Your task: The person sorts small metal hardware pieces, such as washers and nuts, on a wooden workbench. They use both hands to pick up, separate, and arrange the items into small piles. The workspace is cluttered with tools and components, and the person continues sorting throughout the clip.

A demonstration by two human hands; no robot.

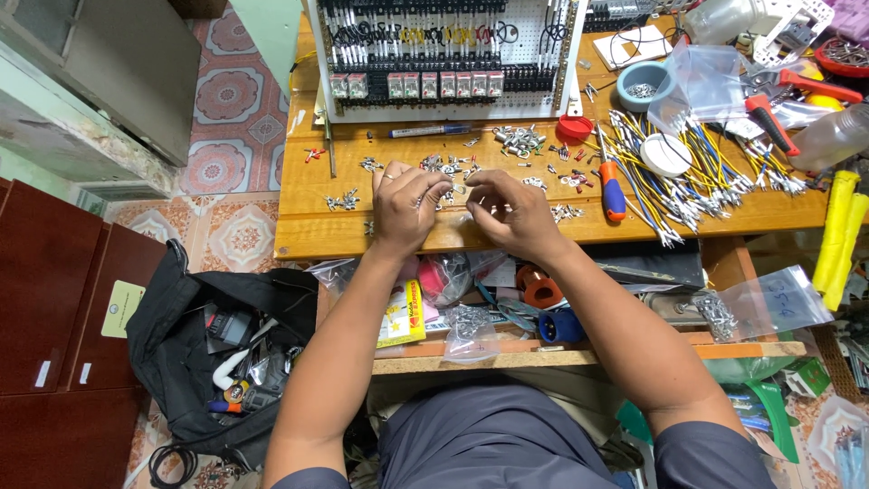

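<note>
The counter (380,231) is orange-brown wood. The floor tiles (226,100) far left show pink and cream flower patterns. The bag (195,335) is black, the cabinet (54,308) dark red. The wires (670,181) are blue, yellow and white. The screwdriver (613,188) is blue and red.

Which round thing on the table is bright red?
The small red cap beside the white board; the bowl is blue-grey and the lid is white.
</note>
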